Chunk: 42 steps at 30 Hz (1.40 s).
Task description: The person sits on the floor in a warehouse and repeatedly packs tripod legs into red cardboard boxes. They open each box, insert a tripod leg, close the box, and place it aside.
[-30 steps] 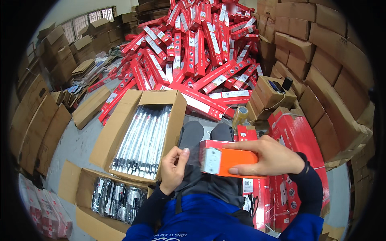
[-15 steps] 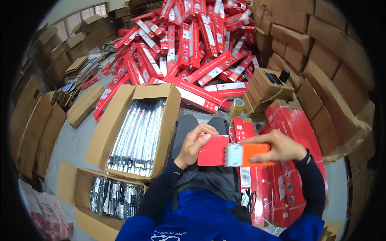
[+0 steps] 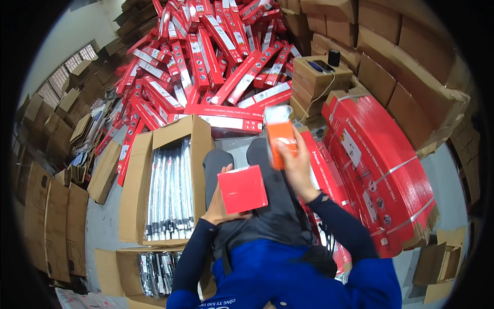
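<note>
We hold red box [image 3: 242, 189] in left hand [image 3: 218, 206], fingers clamped under it, over lap. Right hand [image 3: 298, 167] grips orange tape dispenser [image 3: 281, 140], long axis pointing away, just up-right of box. Open carton [image 3: 170, 185] of silver rods sits left.

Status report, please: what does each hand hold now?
Left hand grips red box end-on over lap. Right hand holds orange tape dispenser, raised clear of box. Open carton at left, nothing between.
</note>
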Each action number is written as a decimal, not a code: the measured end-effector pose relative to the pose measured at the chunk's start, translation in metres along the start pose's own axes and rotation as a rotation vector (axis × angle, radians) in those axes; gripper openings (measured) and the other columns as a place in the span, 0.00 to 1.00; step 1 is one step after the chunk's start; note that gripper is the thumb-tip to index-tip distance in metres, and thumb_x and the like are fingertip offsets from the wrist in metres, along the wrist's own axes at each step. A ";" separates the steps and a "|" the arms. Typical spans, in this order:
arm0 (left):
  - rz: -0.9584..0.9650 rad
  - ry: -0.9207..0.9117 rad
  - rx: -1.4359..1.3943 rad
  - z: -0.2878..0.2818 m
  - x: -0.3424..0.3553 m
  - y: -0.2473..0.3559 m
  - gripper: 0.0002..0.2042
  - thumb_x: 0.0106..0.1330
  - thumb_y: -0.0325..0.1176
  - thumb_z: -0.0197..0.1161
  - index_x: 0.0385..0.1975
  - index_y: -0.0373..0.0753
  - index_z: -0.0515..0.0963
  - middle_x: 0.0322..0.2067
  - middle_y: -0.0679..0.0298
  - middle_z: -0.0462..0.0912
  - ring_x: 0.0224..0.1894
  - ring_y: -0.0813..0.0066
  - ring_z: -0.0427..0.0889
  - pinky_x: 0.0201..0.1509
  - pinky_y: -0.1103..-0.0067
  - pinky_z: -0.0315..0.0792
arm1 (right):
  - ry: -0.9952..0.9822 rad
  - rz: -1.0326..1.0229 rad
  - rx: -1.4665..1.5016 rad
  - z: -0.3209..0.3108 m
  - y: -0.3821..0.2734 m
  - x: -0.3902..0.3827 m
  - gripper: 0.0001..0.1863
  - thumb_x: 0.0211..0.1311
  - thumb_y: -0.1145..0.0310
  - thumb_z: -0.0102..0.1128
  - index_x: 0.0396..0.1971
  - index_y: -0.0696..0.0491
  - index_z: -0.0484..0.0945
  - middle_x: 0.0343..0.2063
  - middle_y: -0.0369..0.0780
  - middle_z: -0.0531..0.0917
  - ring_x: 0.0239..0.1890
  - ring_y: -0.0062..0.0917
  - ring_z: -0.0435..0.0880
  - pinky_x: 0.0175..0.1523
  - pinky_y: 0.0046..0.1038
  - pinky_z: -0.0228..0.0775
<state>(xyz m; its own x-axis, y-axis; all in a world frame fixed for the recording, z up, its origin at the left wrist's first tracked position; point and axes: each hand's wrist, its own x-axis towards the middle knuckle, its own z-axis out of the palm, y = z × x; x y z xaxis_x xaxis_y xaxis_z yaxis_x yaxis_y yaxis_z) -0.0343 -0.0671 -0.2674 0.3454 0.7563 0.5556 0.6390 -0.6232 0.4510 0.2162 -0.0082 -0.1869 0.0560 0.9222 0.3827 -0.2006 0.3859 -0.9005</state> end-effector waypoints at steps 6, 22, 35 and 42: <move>-0.007 0.263 -0.907 -0.052 -0.001 0.022 0.32 0.72 0.48 0.62 0.69 0.33 0.65 0.62 0.51 0.75 0.61 0.56 0.79 0.65 0.63 0.74 | 0.126 -0.240 0.207 0.088 -0.013 -0.003 0.43 0.73 0.70 0.58 0.78 0.58 0.41 0.72 0.48 0.60 0.70 0.31 0.66 0.71 0.30 0.62; -0.658 -0.281 -1.733 -0.007 0.033 0.060 0.35 0.76 0.57 0.54 0.72 0.37 0.59 0.62 0.48 0.76 0.59 0.52 0.82 0.60 0.65 0.78 | 0.146 -0.114 0.188 -0.107 -0.053 0.007 0.32 0.70 0.50 0.63 0.65 0.55 0.71 0.59 0.40 0.79 0.61 0.27 0.77 0.64 0.37 0.69; 0.003 0.508 -0.166 -0.020 0.024 0.070 0.50 0.56 0.49 0.77 0.74 0.33 0.55 0.68 0.46 0.66 0.67 0.48 0.72 0.69 0.63 0.71 | -0.171 0.182 0.130 -0.076 0.113 -0.011 0.24 0.83 0.48 0.40 0.57 0.53 0.73 0.52 0.35 0.78 0.54 0.22 0.76 0.61 0.31 0.69; -0.108 0.591 0.020 -0.100 -0.112 0.009 0.40 0.54 0.45 0.78 0.67 0.37 0.68 0.60 0.50 0.76 0.62 0.51 0.75 0.68 0.60 0.67 | -0.156 0.270 0.142 -0.034 0.084 -0.009 0.19 0.75 0.59 0.57 0.57 0.56 0.77 0.47 0.37 0.84 0.45 0.22 0.83 0.51 0.28 0.76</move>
<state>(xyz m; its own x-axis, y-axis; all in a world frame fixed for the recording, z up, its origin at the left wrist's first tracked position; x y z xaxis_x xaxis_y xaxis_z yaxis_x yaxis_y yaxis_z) -0.1361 -0.1772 -0.2557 -0.1589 0.5725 0.8043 0.6637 -0.5412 0.5163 0.2324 0.0170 -0.2732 -0.1657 0.9711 0.1718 -0.3225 0.1113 -0.9400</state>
